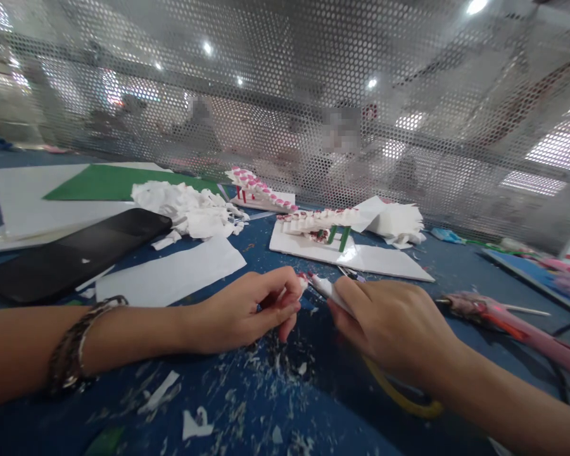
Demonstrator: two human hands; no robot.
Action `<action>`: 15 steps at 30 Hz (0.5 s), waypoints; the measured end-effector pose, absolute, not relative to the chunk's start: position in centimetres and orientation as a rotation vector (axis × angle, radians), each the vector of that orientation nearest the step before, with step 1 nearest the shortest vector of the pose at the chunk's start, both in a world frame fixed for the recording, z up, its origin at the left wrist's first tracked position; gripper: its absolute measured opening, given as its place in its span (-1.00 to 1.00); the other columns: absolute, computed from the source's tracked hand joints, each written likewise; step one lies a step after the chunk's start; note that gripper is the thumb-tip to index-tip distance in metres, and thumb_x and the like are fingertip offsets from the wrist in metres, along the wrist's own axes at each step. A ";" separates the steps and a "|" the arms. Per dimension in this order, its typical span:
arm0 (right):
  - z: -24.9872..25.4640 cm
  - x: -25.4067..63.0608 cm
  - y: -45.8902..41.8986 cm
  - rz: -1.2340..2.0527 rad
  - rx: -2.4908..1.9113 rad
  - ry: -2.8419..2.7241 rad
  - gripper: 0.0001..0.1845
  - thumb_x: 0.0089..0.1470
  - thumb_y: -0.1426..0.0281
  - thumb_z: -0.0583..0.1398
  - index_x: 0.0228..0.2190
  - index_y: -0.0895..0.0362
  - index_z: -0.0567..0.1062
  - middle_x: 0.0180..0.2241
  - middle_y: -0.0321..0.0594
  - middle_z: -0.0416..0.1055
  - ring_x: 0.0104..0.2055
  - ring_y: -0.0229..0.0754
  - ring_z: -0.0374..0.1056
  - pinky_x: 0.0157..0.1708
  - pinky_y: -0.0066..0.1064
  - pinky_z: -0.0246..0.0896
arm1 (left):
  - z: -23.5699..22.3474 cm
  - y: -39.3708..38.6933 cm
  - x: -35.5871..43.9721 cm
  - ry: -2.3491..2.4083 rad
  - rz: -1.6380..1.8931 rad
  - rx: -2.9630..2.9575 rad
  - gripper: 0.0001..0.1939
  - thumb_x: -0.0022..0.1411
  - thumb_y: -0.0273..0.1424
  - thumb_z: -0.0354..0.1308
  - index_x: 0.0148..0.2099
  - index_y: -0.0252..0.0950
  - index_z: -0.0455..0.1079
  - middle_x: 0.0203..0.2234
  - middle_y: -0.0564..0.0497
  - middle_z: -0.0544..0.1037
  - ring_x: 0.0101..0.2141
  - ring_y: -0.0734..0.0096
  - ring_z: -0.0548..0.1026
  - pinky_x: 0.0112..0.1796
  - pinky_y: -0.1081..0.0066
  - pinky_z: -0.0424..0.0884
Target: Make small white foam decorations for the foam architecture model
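Note:
My left hand (pixel 261 308) is closed in a pinch around a small white piece with dark red on it (pixel 304 280). The fingers hide most of that piece. Close by on the right, my right hand (pixel 389 316) grips a white pen-like marker (pixel 330 289), its dark red tip pointing at the piece. Whether tip and piece touch, I cannot tell. Behind my hands stands a white stepped model (pixel 313 220) with dark red step tops and green posts, on a white board (pixel 389 261).
Farther back is a similar model with pink tops (pixel 259 187). Torn white paper (pixel 185 206), a black phone (pixel 80 256) and a green sheet (pixel 95 182) lie left. A pinkish glue gun (pixel 517 326) lies right. A perforated metal screen (pixel 275 95) borders the scrap-strewn blue table (pixel 247 405).

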State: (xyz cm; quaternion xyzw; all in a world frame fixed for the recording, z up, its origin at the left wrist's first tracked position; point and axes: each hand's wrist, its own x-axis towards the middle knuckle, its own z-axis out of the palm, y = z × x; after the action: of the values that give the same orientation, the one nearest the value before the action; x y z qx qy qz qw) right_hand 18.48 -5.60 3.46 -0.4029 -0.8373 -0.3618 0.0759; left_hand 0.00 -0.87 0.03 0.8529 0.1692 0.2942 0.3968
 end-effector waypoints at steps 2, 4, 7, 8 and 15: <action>3.4 18.6 -5.5 -1.077 -1.205 -2.517 -0.73 0.03 0.46 -0.10 -0.65 0.13 0.22 -0.79 -0.35 0.22 -0.78 -0.35 0.09 -0.67 -0.46 -0.32 | 0.0 -0.9 0.0 0.443 0.754 2.161 -0.83 0.20 -0.48 -0.17 -0.45 -0.26 -0.01 -0.68 0.18 0.30 -0.68 0.65 0.15 -0.63 0.64 0.11; 3.4 18.7 -5.3 -1.083 -1.209 -2.523 -0.73 0.03 0.46 -0.10 -0.64 0.13 0.22 -0.79 -0.34 0.22 -0.78 -0.34 0.09 -0.67 -0.45 -0.33 | -0.1 -0.9 0.0 0.445 0.740 2.174 -0.86 0.21 -0.48 -0.17 -0.43 -0.26 0.01 -0.68 0.18 0.31 -0.67 0.65 0.16 -0.62 0.63 0.12; 3.4 18.8 -5.3 -1.143 -1.252 -2.494 -0.71 0.03 0.48 -0.12 -0.64 0.13 0.23 -0.80 -0.33 0.22 -0.80 -0.34 0.05 -0.67 -0.44 -0.35 | -0.1 -0.8 -0.1 0.430 0.706 2.197 -0.89 0.21 -0.47 -0.19 -0.40 -0.25 0.01 -0.67 0.17 0.32 -0.66 0.63 0.19 -0.60 0.61 0.14; 3.4 18.8 -5.3 -1.160 -1.243 -2.474 -0.70 0.03 0.49 -0.13 -0.65 0.13 0.23 -0.81 -0.33 0.21 -0.80 -0.34 0.04 -0.68 -0.43 -0.35 | -0.1 -0.8 -0.1 0.435 0.702 2.198 -0.88 0.21 -0.47 -0.19 -0.40 -0.25 0.01 -0.67 0.17 0.32 -0.66 0.63 0.19 -0.59 0.60 0.14; 3.5 18.7 -5.5 -1.104 -1.296 -2.542 -0.73 0.00 0.46 -0.10 -0.66 0.13 0.23 -0.83 -0.34 0.19 -0.82 -0.34 0.01 -0.69 -0.43 -0.40 | -0.2 -0.9 -0.1 0.451 0.713 2.195 -0.87 0.22 -0.49 -0.20 -0.40 -0.25 -0.02 -0.65 0.17 0.29 -0.61 0.60 0.20 -0.53 0.55 0.16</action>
State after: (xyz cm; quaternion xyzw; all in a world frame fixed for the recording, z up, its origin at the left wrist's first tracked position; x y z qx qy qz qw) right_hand 18.71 -5.55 3.49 -0.4233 -0.8301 -0.3606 0.0410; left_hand -0.12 -0.85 -0.16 0.8616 0.1769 0.2800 0.3846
